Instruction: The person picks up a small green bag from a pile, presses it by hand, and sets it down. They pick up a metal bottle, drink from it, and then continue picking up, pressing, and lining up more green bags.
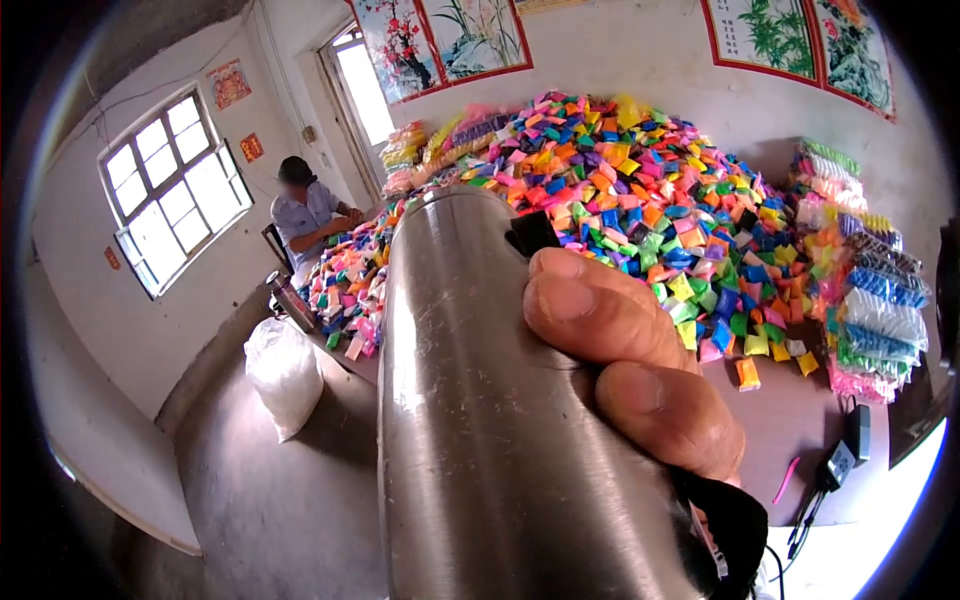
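A brushed stainless steel mug (pixel 470 400) fills the middle of the view, close to the camera and scratched along its side. My right hand (pixel 640 370) is closed around its black handle (pixel 725 530) on the right side, with the fingertips resting against the metal. Most of the handle is hidden by the fingers, and the inside of the mug does not show. My left hand is out of view. Behind the mug, a large heap of small colourful packets (pixel 640 190) covers the table (pixel 790 450).
A seated person (pixel 305 210) works at the heap's left side. A dark flask (pixel 290 302) stands near the table edge, above a white plastic bag (pixel 283 375) on the floor. Bundled packets (pixel 880 310) stack up at right, near black power adapters (pixel 838 465) and a pink strip (pixel 787 480).
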`<act>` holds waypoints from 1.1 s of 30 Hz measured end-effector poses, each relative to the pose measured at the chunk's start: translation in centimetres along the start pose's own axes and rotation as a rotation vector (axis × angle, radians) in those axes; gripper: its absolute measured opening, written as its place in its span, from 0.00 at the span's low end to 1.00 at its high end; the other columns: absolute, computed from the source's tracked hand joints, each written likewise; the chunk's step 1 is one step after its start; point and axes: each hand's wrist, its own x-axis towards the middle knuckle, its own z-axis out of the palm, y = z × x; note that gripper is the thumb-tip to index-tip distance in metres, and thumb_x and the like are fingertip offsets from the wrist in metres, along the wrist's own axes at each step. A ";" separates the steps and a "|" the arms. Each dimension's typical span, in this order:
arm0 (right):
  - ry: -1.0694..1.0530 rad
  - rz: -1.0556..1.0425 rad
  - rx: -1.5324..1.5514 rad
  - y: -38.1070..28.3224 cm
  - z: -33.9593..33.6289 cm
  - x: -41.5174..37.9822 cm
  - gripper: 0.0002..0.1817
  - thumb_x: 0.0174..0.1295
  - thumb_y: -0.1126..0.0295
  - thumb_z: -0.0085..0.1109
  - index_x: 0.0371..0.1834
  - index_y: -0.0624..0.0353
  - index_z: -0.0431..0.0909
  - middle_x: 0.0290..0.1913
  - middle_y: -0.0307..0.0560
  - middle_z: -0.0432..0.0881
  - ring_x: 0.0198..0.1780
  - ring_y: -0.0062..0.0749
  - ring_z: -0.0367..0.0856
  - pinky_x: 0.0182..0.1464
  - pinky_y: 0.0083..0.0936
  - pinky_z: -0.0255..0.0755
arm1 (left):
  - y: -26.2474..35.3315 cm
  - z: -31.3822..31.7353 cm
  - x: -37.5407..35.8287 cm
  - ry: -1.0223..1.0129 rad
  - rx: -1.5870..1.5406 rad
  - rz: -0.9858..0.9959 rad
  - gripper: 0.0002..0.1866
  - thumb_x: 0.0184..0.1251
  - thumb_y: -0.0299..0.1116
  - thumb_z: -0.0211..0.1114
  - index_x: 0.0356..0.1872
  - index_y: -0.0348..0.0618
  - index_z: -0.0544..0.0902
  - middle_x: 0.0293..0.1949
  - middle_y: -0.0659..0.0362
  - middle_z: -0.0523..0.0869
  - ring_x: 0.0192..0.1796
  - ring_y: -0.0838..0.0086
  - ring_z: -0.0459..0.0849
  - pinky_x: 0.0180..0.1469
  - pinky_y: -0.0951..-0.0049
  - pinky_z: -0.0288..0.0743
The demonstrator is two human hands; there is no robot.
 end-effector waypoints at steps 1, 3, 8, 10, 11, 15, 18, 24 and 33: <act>0.002 0.001 0.013 0.0 0.0 0.0 0.13 0.63 0.66 0.52 0.46 0.63 0.76 0.48 0.65 0.82 0.51 0.56 0.83 0.52 0.44 0.73 | 0.0 0.0 -0.2 -0.003 0.002 -0.003 0.14 0.55 0.38 0.66 0.20 0.47 0.69 0.27 0.63 0.69 0.32 0.72 0.68 0.38 0.68 0.65; 0.003 0.002 0.025 0.0 0.0 0.0 0.13 0.63 0.66 0.52 0.46 0.63 0.76 0.48 0.65 0.82 0.51 0.56 0.83 0.52 0.44 0.73 | 0.0 0.1 -0.2 -0.001 0.006 -0.002 0.15 0.55 0.38 0.66 0.20 0.47 0.69 0.27 0.63 0.68 0.32 0.72 0.68 0.38 0.68 0.65; -0.006 -0.013 -0.001 0.1 -0.1 0.1 0.14 0.63 0.66 0.52 0.47 0.62 0.76 0.48 0.64 0.82 0.51 0.56 0.83 0.52 0.44 0.73 | 0.0 0.1 -0.1 -0.003 0.007 -0.005 0.15 0.55 0.39 0.66 0.20 0.48 0.68 0.26 0.63 0.68 0.32 0.73 0.68 0.38 0.68 0.64; -0.005 -0.014 -0.003 0.1 0.0 0.1 0.13 0.63 0.66 0.52 0.47 0.62 0.76 0.48 0.64 0.82 0.51 0.56 0.83 0.52 0.44 0.73 | 0.0 0.2 -0.1 -0.004 0.006 -0.007 0.15 0.55 0.39 0.66 0.20 0.48 0.68 0.26 0.64 0.68 0.31 0.73 0.68 0.37 0.68 0.64; -0.005 -0.013 -0.004 0.1 0.0 0.1 0.13 0.63 0.66 0.52 0.47 0.62 0.76 0.48 0.64 0.82 0.51 0.56 0.83 0.52 0.44 0.73 | 0.0 0.1 -0.1 -0.005 0.006 -0.007 0.15 0.55 0.39 0.66 0.19 0.48 0.68 0.26 0.64 0.68 0.31 0.73 0.68 0.37 0.68 0.64; -0.025 0.020 0.011 -0.2 -0.2 0.3 0.13 0.63 0.67 0.52 0.47 0.62 0.76 0.49 0.64 0.82 0.52 0.56 0.82 0.52 0.44 0.73 | -0.1 0.1 -0.3 -0.007 0.000 -0.008 0.16 0.55 0.39 0.66 0.19 0.48 0.68 0.26 0.64 0.67 0.31 0.74 0.67 0.37 0.69 0.64; -0.034 0.029 0.008 -0.1 -0.2 0.2 0.14 0.61 0.67 0.54 0.46 0.62 0.76 0.49 0.63 0.82 0.52 0.55 0.82 0.52 0.43 0.73 | -0.2 0.2 -0.3 -0.009 -0.004 -0.006 0.16 0.55 0.40 0.66 0.19 0.48 0.68 0.25 0.64 0.67 0.31 0.74 0.67 0.37 0.69 0.64; -0.074 0.071 0.007 -0.3 0.0 -0.5 0.15 0.57 0.68 0.57 0.45 0.63 0.77 0.50 0.61 0.82 0.53 0.53 0.82 0.51 0.42 0.74 | -0.5 0.1 -0.9 -0.012 -0.019 -0.004 0.16 0.55 0.40 0.66 0.19 0.49 0.67 0.25 0.65 0.67 0.30 0.75 0.67 0.36 0.69 0.63; -0.415 0.253 -0.009 2.3 -0.3 -4.3 0.33 0.45 0.61 0.68 0.54 0.65 0.71 0.53 0.62 0.78 0.56 0.55 0.77 0.55 0.41 0.72 | -0.4 5.5 -2.7 -0.075 -0.122 0.086 0.17 0.54 0.41 0.66 0.18 0.50 0.67 0.24 0.65 0.66 0.30 0.76 0.66 0.35 0.69 0.63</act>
